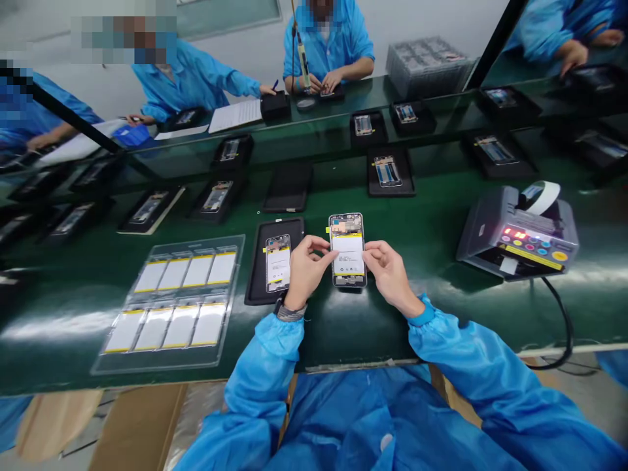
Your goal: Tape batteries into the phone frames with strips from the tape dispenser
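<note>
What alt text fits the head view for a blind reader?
The left hand and right hand hold an opened phone at its sides over a green bench. A clear tray of eight white packs lies to the left, a grey machine to the right; people in blue sit opposite.

"How many batteries point(171, 273) in the clear tray point(157, 365)?"

"Eight, two rows of four."

"And at the near side?"

"One left hand point(308, 267), one right hand point(390, 271): two."

"Near those?"

"Two phones point(348, 254), one between them, one in a black tray point(256, 288)."

"Tape machines point(483, 232)?"

"One."

"Hanging tools point(303, 62), tray stacks point(424, 69)?"

"One of each."

"Co-workers point(196, 75)?"

"At least four."

"Black trays in all?"

"Cannot tell; the left edge is too blurred."
</note>
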Available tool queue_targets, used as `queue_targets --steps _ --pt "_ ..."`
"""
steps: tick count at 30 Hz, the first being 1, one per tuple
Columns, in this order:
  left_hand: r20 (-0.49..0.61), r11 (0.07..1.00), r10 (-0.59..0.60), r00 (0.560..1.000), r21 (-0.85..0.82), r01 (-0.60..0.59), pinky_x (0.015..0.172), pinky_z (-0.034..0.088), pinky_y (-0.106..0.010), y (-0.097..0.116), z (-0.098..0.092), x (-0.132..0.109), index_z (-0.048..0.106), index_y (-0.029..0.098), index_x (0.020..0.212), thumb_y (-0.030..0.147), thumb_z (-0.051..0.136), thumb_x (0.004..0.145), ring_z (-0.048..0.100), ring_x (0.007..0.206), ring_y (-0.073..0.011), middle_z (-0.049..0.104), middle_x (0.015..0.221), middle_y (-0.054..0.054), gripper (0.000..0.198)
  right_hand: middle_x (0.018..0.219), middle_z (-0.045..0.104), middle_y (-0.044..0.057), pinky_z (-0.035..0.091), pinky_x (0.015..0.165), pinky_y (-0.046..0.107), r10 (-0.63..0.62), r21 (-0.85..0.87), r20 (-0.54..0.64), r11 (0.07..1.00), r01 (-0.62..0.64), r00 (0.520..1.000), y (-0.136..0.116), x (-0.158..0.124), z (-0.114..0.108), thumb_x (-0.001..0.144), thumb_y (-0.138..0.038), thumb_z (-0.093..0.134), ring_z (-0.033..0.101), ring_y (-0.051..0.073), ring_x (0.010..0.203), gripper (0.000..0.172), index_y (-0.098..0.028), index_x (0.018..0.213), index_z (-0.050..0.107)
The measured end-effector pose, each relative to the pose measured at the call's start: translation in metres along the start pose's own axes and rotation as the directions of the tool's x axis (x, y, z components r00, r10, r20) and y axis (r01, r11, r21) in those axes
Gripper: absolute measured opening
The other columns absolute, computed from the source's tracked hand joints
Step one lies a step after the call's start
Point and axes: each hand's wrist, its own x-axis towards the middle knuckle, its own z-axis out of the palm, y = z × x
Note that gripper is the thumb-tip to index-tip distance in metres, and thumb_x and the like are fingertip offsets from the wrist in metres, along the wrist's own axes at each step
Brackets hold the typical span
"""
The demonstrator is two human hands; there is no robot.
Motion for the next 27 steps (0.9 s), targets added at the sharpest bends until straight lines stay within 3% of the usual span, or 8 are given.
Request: queue_targets --steps 3,5,8,13,17,23,27 --pt "0.168 0.968 -0.143 0.975 -0.179 0.173 0.056 0.054 -0.025 -0.007 0.0 0.003 0.063 0.015 0.108 0.041 0.086 0.072 0.067 0.074 -0.0163 0.071 0.093 -0.007 0.051 0.08 0.071 0.001 0.054 0.064 0.031 0.01 0.004 0.009 1.0 -0.01 1.0 -0.003 0.001 -0.003 0.079 -0.06 0.08 0.066 0.018 0.07 0.047 -0.024 0.099 0.058" --pt "0.29 0.939 -0.195 0.937 -0.221 0.264 0.055 0.056 -0.027 -0.011 0.001 0.002 0.063 0.013 0.106 0.048 0.084 0.075 0.067 0.07 -0.0173 0.072 0.088 -0.008 0.051 0.078 0.07 0.0 0.054 0.064 0.031 0.037 0.0 0.021 0.999 -0.037 0.999 -0.004 0.004 -0.004 0.076 -0.061 0.081 0.066 0.018 0.07 0.048 -0.024 0.097 0.058" --pt "0.337 0.922 -0.212 0.917 -0.241 0.302 0.057 0.057 -0.028 -0.016 0.008 -0.003 0.062 0.014 0.097 0.051 0.085 0.074 0.067 0.068 -0.0171 0.073 0.085 -0.007 0.049 0.072 0.067 -0.002 0.053 0.06 0.031 0.083 -0.012 0.014 0.997 -0.083 0.996 -0.001 0.008 -0.006 0.073 -0.062 0.083 0.064 0.018 0.064 0.052 -0.025 0.098 0.056" --pt "0.206 0.899 -0.283 0.937 -0.282 0.334 0.062 0.053 -0.023 -0.018 0.028 -0.014 0.063 0.017 0.089 0.059 0.079 0.079 0.066 0.071 -0.0139 0.071 0.082 -0.003 0.046 0.066 0.059 -0.005 0.049 0.055 0.031 0.045 -0.052 -0.005 0.998 -0.046 0.999 0.005 0.003 -0.001 0.079 -0.061 0.078 0.059 0.017 0.057 0.049 -0.026 0.102 0.053" --pt "0.073 0.889 -0.311 0.948 -0.33 0.317 0.065 0.052 -0.024 -0.022 0.042 -0.019 0.071 0.015 0.095 0.063 0.074 0.082 0.067 0.075 -0.0152 0.074 0.089 -0.006 0.05 0.067 0.058 -0.004 0.049 0.057 0.03 -0.002 -0.149 -0.011 0.989 0.0 1.0 0.009 -0.006 0.006 0.085 -0.057 0.074 0.058 0.016 0.059 0.041 -0.026 0.101 0.054" --pt "0.005 0.909 -0.312 0.95 -0.29 0.3 0.06 0.049 -0.023 -0.028 0.045 -0.021 0.073 0.014 0.092 0.058 0.077 0.081 0.063 0.069 -0.0138 0.072 0.082 -0.004 0.046 0.066 0.06 -0.004 0.05 0.054 0.03 0.087 -0.079 0.056 0.993 -0.082 0.995 0.015 -0.007 0.007 0.084 -0.059 0.075 0.06 0.017 0.057 0.044 -0.027 0.102 0.051" --pt "-0.036 0.924 -0.314 0.949 -0.24 0.297 0.056 0.047 -0.022 -0.025 0.046 -0.022 0.072 0.014 0.092 0.055 0.077 0.081 0.061 0.066 -0.0132 0.072 0.082 -0.004 0.043 0.066 0.063 -0.003 0.048 0.05 0.029 0.103 -0.159 0.028 0.982 -0.097 0.994 0.019 -0.005 0.006 0.088 -0.061 0.071 0.061 0.018 0.055 0.041 -0.027 0.103 0.052"
